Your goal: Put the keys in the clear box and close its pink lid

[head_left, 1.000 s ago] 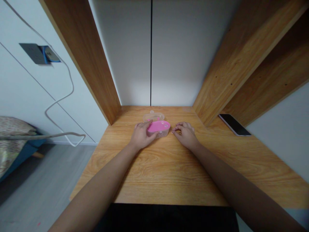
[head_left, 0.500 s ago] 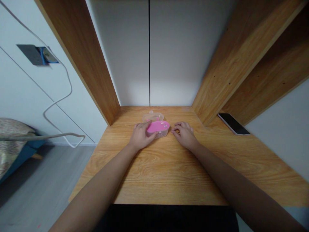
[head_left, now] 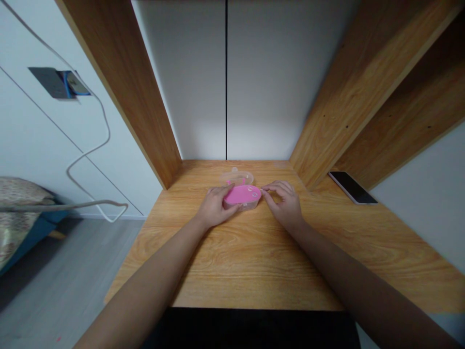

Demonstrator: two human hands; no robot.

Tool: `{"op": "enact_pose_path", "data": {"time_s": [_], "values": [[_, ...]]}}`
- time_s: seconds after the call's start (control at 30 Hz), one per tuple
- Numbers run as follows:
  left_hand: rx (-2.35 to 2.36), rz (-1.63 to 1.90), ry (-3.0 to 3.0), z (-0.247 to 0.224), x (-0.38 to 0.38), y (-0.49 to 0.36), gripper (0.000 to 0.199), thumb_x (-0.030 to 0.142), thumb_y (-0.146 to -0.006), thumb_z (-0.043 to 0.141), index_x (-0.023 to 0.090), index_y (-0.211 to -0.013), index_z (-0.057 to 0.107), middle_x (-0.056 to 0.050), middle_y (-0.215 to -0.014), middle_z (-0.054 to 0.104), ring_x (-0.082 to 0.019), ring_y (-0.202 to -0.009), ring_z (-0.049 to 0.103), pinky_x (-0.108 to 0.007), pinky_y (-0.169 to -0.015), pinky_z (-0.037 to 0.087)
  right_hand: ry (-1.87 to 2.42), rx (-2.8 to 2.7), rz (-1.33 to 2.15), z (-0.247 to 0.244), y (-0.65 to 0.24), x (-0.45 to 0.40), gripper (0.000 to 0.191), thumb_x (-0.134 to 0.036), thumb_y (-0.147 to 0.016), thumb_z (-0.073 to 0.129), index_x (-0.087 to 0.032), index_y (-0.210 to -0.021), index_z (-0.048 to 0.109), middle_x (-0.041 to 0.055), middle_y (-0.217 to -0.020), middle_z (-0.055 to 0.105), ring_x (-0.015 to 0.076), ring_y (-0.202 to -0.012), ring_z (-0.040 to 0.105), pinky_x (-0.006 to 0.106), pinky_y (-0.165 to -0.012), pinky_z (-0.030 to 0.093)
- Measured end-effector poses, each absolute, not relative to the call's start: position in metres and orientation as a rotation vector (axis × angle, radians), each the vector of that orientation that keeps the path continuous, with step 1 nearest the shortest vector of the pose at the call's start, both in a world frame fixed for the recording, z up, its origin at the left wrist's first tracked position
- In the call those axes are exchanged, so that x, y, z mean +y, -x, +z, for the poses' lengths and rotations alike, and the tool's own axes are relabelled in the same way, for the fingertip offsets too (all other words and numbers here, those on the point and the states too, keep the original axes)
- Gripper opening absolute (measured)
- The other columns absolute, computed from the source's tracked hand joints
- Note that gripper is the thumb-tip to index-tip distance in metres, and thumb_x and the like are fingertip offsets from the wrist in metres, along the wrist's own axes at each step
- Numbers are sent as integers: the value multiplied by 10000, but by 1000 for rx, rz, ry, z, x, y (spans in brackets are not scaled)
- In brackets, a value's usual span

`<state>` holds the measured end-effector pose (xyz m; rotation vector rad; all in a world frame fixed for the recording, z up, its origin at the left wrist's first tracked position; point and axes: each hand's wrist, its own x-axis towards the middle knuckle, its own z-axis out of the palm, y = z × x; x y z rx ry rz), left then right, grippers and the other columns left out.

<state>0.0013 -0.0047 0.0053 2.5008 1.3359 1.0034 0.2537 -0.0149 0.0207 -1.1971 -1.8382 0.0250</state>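
Pink oval lid (head_left: 242, 195) sits on a clear plastic box (head_left: 241, 205) near the back of a pale oak desk (head_left: 254, 261), and a clear domed shell (head_left: 237, 178) lies against its far edge, though whether joined or merely touching I can't tell. Small clear rings mark the lid's right end. The left hand (head_left: 218, 207) curves around the box's left end, its fingers (head_left: 221, 190) slightly spread over the rim. The right hand (head_left: 286, 202) comes in from the other end, thumb and forefinger pressed together, pinching at the lid's edge. A black phone (head_left: 352, 187) lies well off to the right.
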Motion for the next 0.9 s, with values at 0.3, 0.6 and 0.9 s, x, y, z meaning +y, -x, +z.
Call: {"op": "enact_pose_path", "data": {"time_s": [0.3, 0.6, 0.9], "values": [[1234, 967, -2540, 5, -7, -3, 689, 532, -844, 662, 154, -1403, 521, -176, -1364, 613, -325, -1202, 618, -518, -1047, 464, 1073, -2026, 68, 20, -243, -20, 149, -365, -909, 641, -305, -946, 772, 28, -935, 773, 252, -1009, 629, 461, -946, 449], [1196, 967, -2547, 8, -8, -2, 674, 533, -853, 653, 165, -1401, 518, -174, -1375, 604, -325, -1230, 606, -531, -1053, 458, 1065, -2040, 18, 19, -243, -20, 156, -344, -922, 618, -296, -940, 766, 37, -963, 748, 250, -1039, 605, 452, -963, 447], [1196, 962, -2556, 10, -8, -3, 669, 534, -860, 646, 151, -1396, 523, -176, -1372, 608, -324, -1220, 608, -526, -1046, 460, 1117, -2051, 19, 21, -241, -21, 168, -363, -919, 612, -302, -940, 768, 50, -928, 722, 261, -1029, 580, 457, -945, 445]]}}
